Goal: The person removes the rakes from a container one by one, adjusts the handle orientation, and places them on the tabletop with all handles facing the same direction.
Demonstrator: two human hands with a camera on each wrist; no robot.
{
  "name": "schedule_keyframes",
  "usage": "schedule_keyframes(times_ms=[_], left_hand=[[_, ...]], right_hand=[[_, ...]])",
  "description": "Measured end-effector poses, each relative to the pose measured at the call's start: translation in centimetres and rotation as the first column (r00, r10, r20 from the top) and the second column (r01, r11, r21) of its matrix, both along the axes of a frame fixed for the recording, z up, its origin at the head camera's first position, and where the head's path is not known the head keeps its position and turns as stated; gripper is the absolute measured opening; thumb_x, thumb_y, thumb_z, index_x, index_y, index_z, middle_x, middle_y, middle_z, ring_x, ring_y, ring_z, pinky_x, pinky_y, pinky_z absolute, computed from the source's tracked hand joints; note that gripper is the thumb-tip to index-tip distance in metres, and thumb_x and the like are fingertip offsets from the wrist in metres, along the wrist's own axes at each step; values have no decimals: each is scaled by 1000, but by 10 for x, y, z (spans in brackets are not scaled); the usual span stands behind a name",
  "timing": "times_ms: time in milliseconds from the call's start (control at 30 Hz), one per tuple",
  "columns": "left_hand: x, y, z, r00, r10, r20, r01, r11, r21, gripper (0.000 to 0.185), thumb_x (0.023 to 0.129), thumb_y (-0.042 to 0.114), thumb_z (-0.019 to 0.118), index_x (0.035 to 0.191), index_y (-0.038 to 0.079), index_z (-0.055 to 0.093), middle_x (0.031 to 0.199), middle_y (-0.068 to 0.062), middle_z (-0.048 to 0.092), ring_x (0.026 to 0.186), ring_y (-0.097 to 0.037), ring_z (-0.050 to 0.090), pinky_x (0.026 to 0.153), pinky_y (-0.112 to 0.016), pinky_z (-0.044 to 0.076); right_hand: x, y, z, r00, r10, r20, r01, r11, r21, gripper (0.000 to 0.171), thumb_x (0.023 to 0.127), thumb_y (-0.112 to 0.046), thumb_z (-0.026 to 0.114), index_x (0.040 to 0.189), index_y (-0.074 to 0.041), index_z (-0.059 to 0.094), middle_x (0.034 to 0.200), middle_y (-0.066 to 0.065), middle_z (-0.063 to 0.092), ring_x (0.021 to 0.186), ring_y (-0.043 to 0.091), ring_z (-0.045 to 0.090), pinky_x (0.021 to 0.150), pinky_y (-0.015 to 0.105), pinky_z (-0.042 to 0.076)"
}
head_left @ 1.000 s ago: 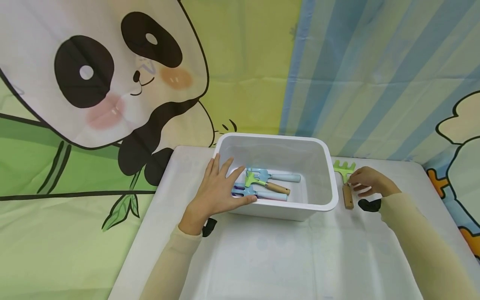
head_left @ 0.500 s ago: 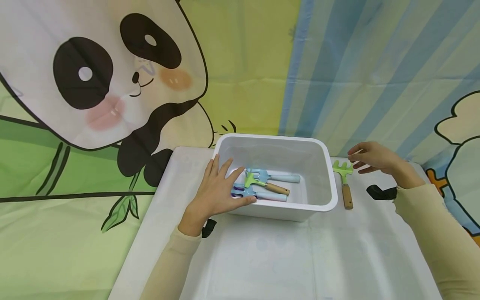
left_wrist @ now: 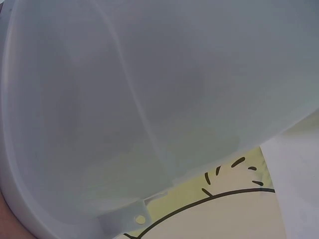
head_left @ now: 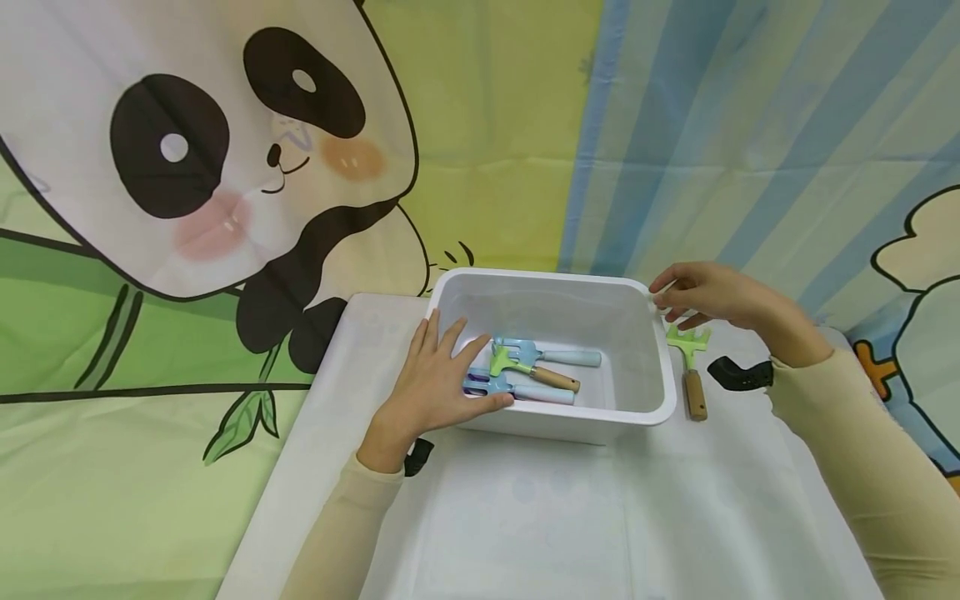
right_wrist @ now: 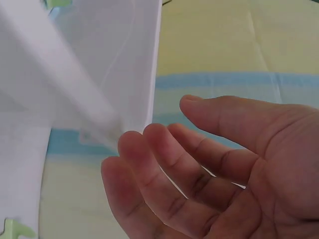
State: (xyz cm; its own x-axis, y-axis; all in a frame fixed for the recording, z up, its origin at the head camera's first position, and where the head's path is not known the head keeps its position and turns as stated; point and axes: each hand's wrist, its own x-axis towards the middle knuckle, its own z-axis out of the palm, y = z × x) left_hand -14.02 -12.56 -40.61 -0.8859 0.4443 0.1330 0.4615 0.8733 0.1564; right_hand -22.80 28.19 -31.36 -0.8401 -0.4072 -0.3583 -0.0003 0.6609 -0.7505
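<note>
left hand (head_left: 431, 379) lies flat with fingers spread; right hand (head_left: 701, 296) reaches forward, fingers relaxed.

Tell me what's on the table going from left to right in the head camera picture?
Left hand → white bin → green rake with a wooden handle → black thing by the right sleeve.

white bin (head_left: 637, 412) mid-table – green rake (head_left: 690, 367) right | front cloth (head_left: 525, 517) free

White plastic bin (head_left: 637, 412) upright on bench, toy garden tools inside; green rake (head_left: 690, 367) flat just beside its right wall.
</note>
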Motion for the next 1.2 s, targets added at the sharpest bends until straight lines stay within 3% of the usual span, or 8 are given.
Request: schedule_keyframes(times_ms=[267, 533, 867, 1033, 1200], left_hand=[[0, -2, -1, 1000, 3, -7, -3, 1000, -3, 101, 78, 92, 35, 151, 23, 47, 158, -18, 33, 148, -49, 3, 118, -56, 0], [0, -3, -1, 1000, 12, 1, -12, 1000, -3, 101, 78, 92, 34, 151, 23, 47, 158, -18, 32, 148, -48, 2, 118, -55, 0], [0, -5, -1, 1000, 17, 2, -17, 1000, -5, 102, 78, 93, 33, 150, 23, 48, 158, -17, 32, 148, -48, 1, 118, -55, -1], [-2, -4, -1, 1000, 11, -14, -11, 1000, -5, 101, 78, 93, 32, 150, 23, 49, 158, -18, 33, 147, -50, 3, 118, -57, 0], [-2, -1, -2, 1000, -1, -27, 1, 1000, 5, 101, 78, 93, 32, 149, 23, 50, 157, -18, 34, 147, -51, 5, 118, -58, 2]], right_hand=[[-10, -43, 4, 996, 89, 10, -89, 996, 5, 43, 103, -23, 58, 136, 3, 50, 118, 19, 59, 106, 34, 61, 85, 44, 56], [-26, -91, -11, 974, 225, 36, -225, 974, -5, 36, 101, -16, 58, 131, 4, 53, 119, 21, 60, 101, 36, 61, 86, 47, 54], [-46, -147, -53, 939, 325, 114, -335, 938, 87, 31, 99, -13, 62, 125, 2, 57, 104, 14, 63, 93, 32, 64, 79, 43, 55], [-55, -164, -76, 930, 311, 197, -342, 928, 146, 32, 99, -15, 61, 128, -2, 57, 119, 20, 61, 103, 36, 63, 85, 49, 54], [-60, -167, -97, 907, 305, 292, -369, 909, 197, 34, 99, -13, 59, 132, -6, 57, 125, 16, 60, 110, 38, 61, 88, 52, 53]])
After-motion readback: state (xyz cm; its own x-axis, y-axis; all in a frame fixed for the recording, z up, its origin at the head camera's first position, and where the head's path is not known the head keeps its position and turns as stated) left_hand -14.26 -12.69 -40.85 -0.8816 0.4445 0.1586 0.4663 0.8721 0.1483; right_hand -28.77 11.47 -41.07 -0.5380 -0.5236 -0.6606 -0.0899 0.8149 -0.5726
